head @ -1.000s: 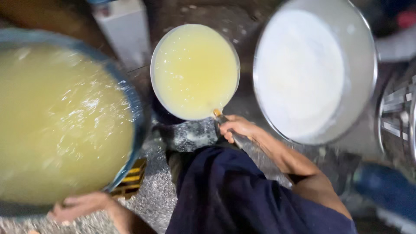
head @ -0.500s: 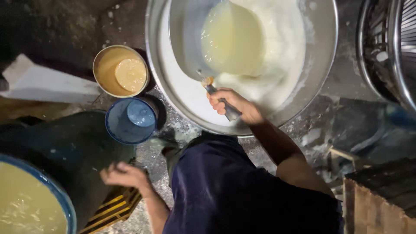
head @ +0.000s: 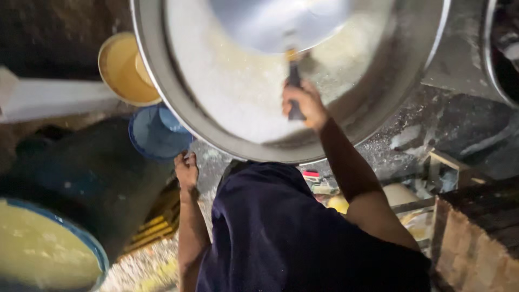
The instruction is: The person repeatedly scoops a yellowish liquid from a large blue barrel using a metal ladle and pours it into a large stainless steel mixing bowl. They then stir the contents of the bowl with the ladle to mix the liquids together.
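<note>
The right hand (head: 303,103) grips closed the handle of a steel dipper pan (head: 281,21), tipped over the big steel basin (head: 162,103) at top centre. The left hand (head: 186,168) rests open, holding nothing, beside a blue bowl (head: 154,132).

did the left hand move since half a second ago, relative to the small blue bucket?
Yes. The left hand was hanging apart from the small blue bucket, below it; now it sits right at the bucket's lower rim. Whether it touches is unclear.
</note>
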